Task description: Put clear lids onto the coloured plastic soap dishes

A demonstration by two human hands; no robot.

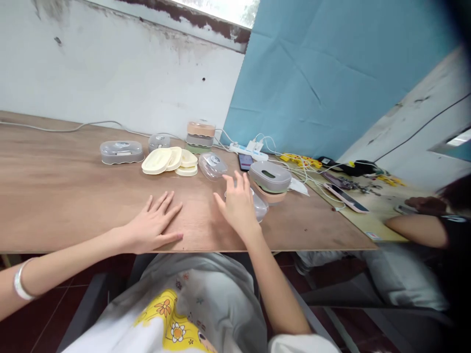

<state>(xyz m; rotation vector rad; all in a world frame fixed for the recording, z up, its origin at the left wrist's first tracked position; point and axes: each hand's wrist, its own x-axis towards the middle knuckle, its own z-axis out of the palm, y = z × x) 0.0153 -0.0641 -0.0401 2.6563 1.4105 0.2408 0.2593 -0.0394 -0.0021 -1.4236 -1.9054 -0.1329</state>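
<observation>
My left hand (152, 228) lies flat near the front edge of the wooden table (66, 206), fingers spread and nothing under them that I can see. My right hand (238, 203) hovers or rests with fingers apart, beside a clear plastic lid (260, 208) partly hidden behind it. Just right of that hand, a grey oval tray (270, 176) with a slot sits stacked over a peach one (271, 196). Another clear lid (213, 165) lies beyond my hands. Several cream oval trays (157, 161) overlap at the middle back.
At the back stand a grey lidded soap box (121, 152), a smaller clear-lidded box (159, 141) and a peach, grey and green stack (200, 135). A phone (245, 162), a power strip (248, 151) and white cables lie behind. A person's arm (419, 230) rests on the right-hand table.
</observation>
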